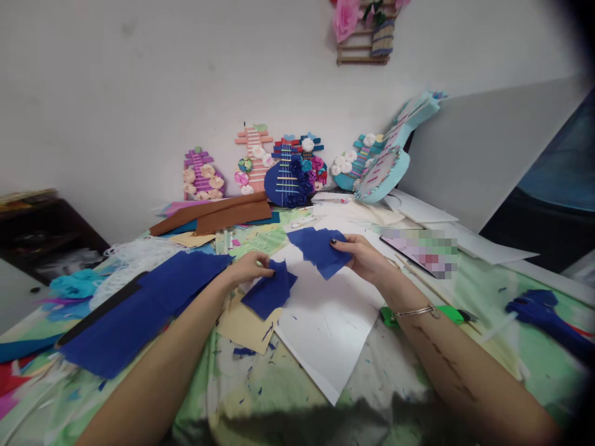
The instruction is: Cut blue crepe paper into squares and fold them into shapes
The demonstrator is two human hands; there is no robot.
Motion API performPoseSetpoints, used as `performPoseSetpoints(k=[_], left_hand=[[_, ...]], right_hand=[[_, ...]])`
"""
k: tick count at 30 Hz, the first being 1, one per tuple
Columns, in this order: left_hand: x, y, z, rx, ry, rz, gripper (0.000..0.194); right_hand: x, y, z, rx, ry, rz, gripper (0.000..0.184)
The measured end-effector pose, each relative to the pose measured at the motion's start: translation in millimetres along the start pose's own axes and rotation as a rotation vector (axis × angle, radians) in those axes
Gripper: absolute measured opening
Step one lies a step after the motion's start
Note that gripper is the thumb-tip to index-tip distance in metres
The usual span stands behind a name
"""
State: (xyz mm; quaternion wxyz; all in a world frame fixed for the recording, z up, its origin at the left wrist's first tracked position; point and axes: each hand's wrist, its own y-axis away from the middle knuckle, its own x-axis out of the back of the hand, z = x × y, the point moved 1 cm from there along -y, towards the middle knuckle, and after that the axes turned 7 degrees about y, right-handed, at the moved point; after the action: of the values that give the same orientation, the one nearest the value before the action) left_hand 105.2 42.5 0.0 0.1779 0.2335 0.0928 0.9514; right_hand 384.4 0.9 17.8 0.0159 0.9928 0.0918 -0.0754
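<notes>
My right hand point(365, 255) pinches several dark blue crepe-paper pieces point(320, 246) between thumb and fingers, above a white sheet point(332, 334). My left hand point(251, 267), its fingers curled, has its thumb and fingertips on the top edge of another blue crepe-paper piece point(268, 294). That piece lies partly over a cream paper scrap point(246, 325) and the edge of the white sheet. A long blue crepe-paper strip point(139, 310) spreads beside my left forearm. Under my right wrist is a green utility knife point(449, 313).
Small decorated guitars point(283, 176) stand along the wall, with a larger light blue one point(385, 167) at right. Brown paper point(227, 214) lies at the back. A phone point(413, 251) and a blue glue gun point(543, 310) are on the right. White netting point(134, 263) sits left.
</notes>
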Motion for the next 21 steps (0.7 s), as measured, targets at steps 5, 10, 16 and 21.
performPoseSetpoints(k=[5, 10, 16, 21], left_hand=[[-9.5, -6.5, -7.0, -0.102, -0.171, 0.088, 0.031], [-14.8, -6.4, -11.9, -0.200, -0.287, 0.182, 0.030], [-25.5, -3.4, 0.3, -0.444, -0.430, 0.447, 0.035], [-65.9, 0.9, 25.9, -0.696, -0.524, 0.329, 0.032]], right_hand=[[3.5, -6.7, 11.7, -0.204, 0.189, 0.037, 0.008], [10.2, -11.8, 20.7, -0.344, 0.336, 0.044, 0.022], [14.4, -14.7, 29.0, -0.354, 0.337, 0.047, 0.030], [16.9, -10.5, 28.2, -0.288, 0.271, -0.016, 0.023]])
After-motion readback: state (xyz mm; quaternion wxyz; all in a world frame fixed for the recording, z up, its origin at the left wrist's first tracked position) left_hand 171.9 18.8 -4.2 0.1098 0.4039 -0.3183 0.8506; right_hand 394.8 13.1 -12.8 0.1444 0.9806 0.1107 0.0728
